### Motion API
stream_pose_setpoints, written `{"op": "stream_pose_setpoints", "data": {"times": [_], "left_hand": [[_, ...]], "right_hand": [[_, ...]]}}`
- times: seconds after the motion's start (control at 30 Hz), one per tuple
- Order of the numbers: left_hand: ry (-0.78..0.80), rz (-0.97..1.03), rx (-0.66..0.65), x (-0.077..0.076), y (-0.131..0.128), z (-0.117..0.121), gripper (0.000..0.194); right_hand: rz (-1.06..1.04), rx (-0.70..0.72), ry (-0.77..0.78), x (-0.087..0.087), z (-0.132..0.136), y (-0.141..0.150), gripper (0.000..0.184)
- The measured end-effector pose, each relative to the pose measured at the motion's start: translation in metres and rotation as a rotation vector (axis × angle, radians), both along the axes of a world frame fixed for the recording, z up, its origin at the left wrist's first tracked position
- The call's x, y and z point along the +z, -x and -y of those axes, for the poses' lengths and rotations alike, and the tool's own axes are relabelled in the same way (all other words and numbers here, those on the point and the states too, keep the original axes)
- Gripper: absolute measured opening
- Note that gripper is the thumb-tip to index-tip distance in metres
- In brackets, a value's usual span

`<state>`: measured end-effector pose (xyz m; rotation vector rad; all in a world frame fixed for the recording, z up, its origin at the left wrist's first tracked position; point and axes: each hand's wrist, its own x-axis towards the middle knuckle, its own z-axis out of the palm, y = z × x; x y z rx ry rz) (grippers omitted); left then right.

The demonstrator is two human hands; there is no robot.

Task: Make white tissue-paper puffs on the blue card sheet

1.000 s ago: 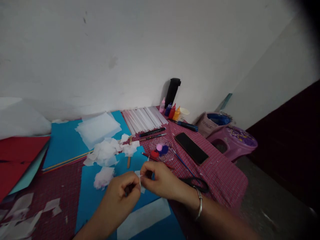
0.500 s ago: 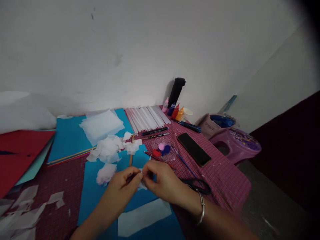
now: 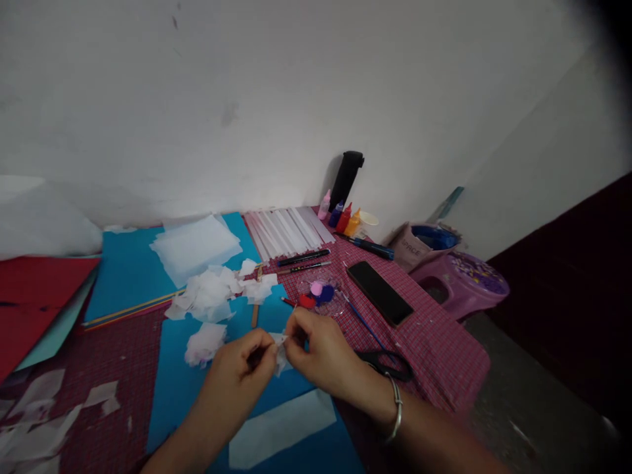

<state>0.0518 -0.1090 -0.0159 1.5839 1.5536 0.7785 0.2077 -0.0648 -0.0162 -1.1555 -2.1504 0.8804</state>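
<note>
Between my two hands is a small piece of thin white paper [image 3: 280, 359], pinched at its upper edge. My left hand [image 3: 245, 365] grips it from the left, thumb against fingertips. From the other side my right hand [image 3: 318, 349], with a bangle at the wrist, pinches the same piece. Below them lies a blue sheet [image 3: 170, 401] with a white paper strip [image 3: 284, 428] on it. Just left of my left hand sit a small bunch of crumpled paper [image 3: 206, 342] and a larger heap of white paper pieces [image 3: 207, 289].
Black-handled scissors [image 3: 388, 364] lie by my right wrist. Beyond are a phone [image 3: 379, 291], a clear palette with paint [image 3: 323, 294], pens [image 3: 303, 258], paint bottles [image 3: 345, 218] and translucent strips [image 3: 286, 232]. A pink stool [image 3: 457, 283] stands right of the table.
My hands have drawn slightly apart, showing more of the white paper between the fingertips. The whole view has shifted a little, so the table things sit slightly further left.
</note>
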Motion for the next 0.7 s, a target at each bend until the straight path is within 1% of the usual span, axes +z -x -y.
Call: {"op": "stream_pose_setpoints", "data": {"times": [0.07, 0.13, 0.23, 0.33, 0.43, 0.53, 0.6, 0.7], "left_hand": [[-0.021, -0.016, 0.014, 0.001, 0.0, 0.0, 0.021], [-0.048, -0.029, 0.019, 0.002, 0.0, 0.0, 0.022], [-0.075, -0.026, 0.0, 0.003, 0.0, 0.001, 0.024], [-0.08, -0.017, -0.027, 0.002, -0.001, 0.002, 0.025], [-0.084, -0.027, -0.057, 0.002, -0.002, 0.002, 0.023], [-0.078, -0.033, -0.066, 0.003, -0.002, 0.001, 0.022], [-0.074, -0.037, -0.074, 0.003, -0.002, 0.001, 0.021], [-0.087, -0.031, -0.065, 0.004, -0.002, 0.001, 0.022]], "right_hand": [[-0.036, 0.035, 0.029, 0.001, 0.001, 0.0, 0.007], [-0.062, 0.083, 0.039, 0.003, 0.002, -0.001, 0.01], [-0.063, 0.14, -0.018, 0.005, 0.002, -0.001, 0.007], [-0.065, 0.158, -0.063, 0.006, 0.0, -0.001, 0.008], [-0.063, 0.15, -0.05, 0.006, 0.001, -0.001, 0.007], [-0.087, 0.116, 0.048, 0.003, 0.002, 0.0, 0.007], [-0.15, 0.086, 0.174, -0.001, 0.002, 0.001, 0.006], [-0.311, 0.068, 0.38, -0.005, 0.0, 0.003, 0.007]]}}
